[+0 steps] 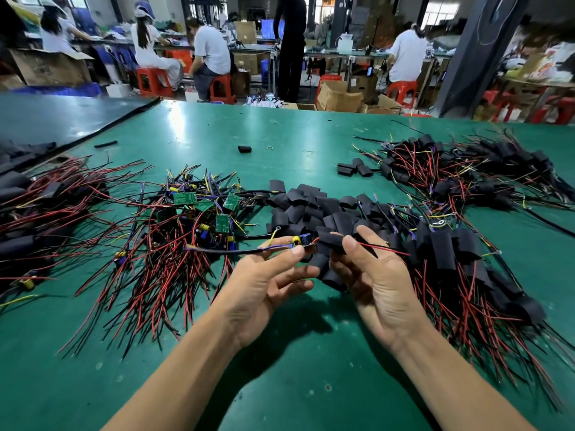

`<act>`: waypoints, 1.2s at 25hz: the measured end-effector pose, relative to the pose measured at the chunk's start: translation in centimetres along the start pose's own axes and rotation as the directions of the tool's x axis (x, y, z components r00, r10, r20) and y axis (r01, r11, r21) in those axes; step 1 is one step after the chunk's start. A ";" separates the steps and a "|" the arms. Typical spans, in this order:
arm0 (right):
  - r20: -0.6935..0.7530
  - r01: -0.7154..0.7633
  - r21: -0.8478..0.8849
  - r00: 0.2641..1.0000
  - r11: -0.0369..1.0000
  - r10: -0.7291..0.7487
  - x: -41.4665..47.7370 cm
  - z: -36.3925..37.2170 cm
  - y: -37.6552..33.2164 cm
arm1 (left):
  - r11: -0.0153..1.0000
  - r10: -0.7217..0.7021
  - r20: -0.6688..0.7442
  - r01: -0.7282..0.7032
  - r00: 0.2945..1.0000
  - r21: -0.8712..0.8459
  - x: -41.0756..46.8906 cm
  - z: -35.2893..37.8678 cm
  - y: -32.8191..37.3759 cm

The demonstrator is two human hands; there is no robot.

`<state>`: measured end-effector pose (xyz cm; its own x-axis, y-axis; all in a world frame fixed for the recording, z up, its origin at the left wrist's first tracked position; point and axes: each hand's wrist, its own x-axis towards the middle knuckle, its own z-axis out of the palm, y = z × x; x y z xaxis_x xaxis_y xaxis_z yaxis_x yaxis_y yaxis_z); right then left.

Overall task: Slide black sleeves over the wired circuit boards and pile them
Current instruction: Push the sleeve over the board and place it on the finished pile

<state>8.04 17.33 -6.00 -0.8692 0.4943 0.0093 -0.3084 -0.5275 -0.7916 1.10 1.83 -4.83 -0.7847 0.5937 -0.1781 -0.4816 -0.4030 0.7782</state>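
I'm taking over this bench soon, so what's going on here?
A person is sleeving boards at a green table. The left hand pinches one wired circuit board, and the right hand holds a black sleeve at its end. The board's red wire already comes out the sleeve's far side, but the board itself is not yet inside. To the left lie bare boards in a heap, loose sleeves in the middle, and sleeved ones piled to the right.

The green bench (280,384) carries bare wired boards (193,219) left of centre, loose sleeves (311,206) mid-bench, sleeved boards (451,250) heaped at right, and a lone sleeve (245,149) near a rubber band (269,148) farther back.
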 end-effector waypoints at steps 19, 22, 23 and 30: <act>0.058 0.155 -0.366 0.988 0.918 -0.144 -0.7 0.2 -0.6 | 0.987 -0.049 -0.009 0.050 0.999 0.152 0.1 -1.2 0.8; 0.017 0.082 -0.276 0.997 0.958 -0.080 -0.5 0.3 -0.4 | 0.985 -0.058 0.016 0.055 0.998 0.163 0.0 -1.1 0.8; 0.000 0.056 -0.236 0.998 0.970 -0.058 -0.4 0.3 -0.4 | 0.982 -0.060 0.025 0.054 0.998 0.180 -0.1 -1.0 0.8; 0.015 0.055 -0.266 0.999 0.963 -0.052 -0.7 0.4 0.0 | 0.949 0.026 0.008 -0.027 1.000 0.313 -0.4 -0.7 0.4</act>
<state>8.46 16.75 -5.79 -0.8576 0.5107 0.0601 -0.2417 -0.2971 -0.9237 0.95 0.90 -4.87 -0.7938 0.5885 -0.1533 -0.3140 -0.1808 0.9321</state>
